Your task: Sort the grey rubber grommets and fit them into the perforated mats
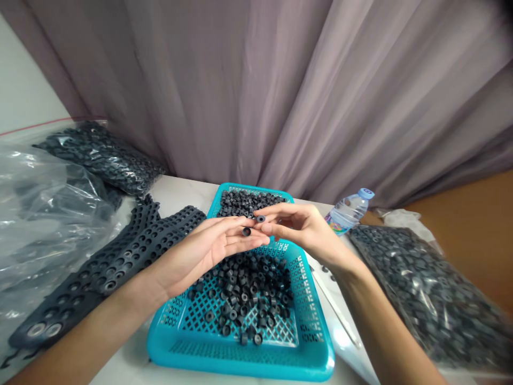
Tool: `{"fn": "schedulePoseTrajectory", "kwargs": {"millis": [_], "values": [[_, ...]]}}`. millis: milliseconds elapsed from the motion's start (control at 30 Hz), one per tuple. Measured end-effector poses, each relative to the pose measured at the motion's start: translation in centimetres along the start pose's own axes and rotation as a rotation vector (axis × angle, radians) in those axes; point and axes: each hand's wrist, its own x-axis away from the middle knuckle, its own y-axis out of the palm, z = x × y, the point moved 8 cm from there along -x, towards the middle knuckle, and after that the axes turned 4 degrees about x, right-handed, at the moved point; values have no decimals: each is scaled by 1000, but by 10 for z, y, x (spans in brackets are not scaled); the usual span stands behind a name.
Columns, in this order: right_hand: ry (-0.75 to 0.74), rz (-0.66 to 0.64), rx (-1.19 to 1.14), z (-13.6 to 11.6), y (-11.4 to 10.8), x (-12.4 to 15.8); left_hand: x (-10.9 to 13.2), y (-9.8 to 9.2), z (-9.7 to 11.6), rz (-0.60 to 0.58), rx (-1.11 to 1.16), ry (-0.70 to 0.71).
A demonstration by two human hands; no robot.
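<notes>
My left hand (pixel 218 240) is palm up above the near basket, its fingers stretched to the right. A small black round cap (pixel 246 231), its hollow end showing, rests on those fingers. Facing it, my right hand (pixel 298 222) pinches another small black round piece (pixel 261 218) with a hole in its middle, close to the left fingertips. Below both hands, a blue plastic basket (pixel 240 366) holds many loose black pieces (pixel 244 286) of the same sort. Behind the hands is a second blue basket (pixel 256 187), also filled with black pieces (pixel 244 203).
Black perforated strips (pixel 132 251) lie at left, beside clear plastic bags (pixel 36 198) and a bag of black parts (pixel 104 155). On the right are a bottle (pixel 348 209), a white stick-like tool (pixel 336 307) and a large bag of black parts (pixel 428 289). A curtain (pixel 240 91) hangs behind.
</notes>
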Motion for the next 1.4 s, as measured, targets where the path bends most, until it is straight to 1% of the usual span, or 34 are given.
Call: {"fn": "schedulePoseTrajectory", "kwargs": {"millis": [100, 233, 300, 400, 533, 667, 867, 1067, 1133, 1233, 1300, 1400], "values": [[-33, 3, 53, -6, 2, 1, -1, 1, 2, -3, -15, 36], [-130, 22, 212, -20, 4, 3, -2, 1, -1, 3, 37, 47], [-190, -6, 303, -27, 8, 4, -3, 0, -4, 34, 80, 30], [-251, -29, 376, -32, 11, 6, -2, 3, -8, 74, 135, -39], [-238, 0, 350, -27, 9, 7, 1, 9, -3, 92, 139, -82], [-237, -17, 376, -24, 10, 8, 3, 7, -1, 118, 116, -112], [-230, -48, 433, -23, 9, 9, 1, 0, -3, 66, 112, -128], [-230, -102, 420, -26, 9, 10, 0, 1, -4, 45, 111, -122], [-214, -77, 431, -26, 3, 10, 0, 0, -5, 65, 110, -121], [-183, 24, 453, -22, -11, 8, -2, -7, -9, 119, 88, -148], [-158, 70, 470, -14, -18, 5, -4, -13, -14, 138, 69, -162], [-127, 99, 534, 3, -25, -1, -11, -23, -21, 123, 40, -166]]}}
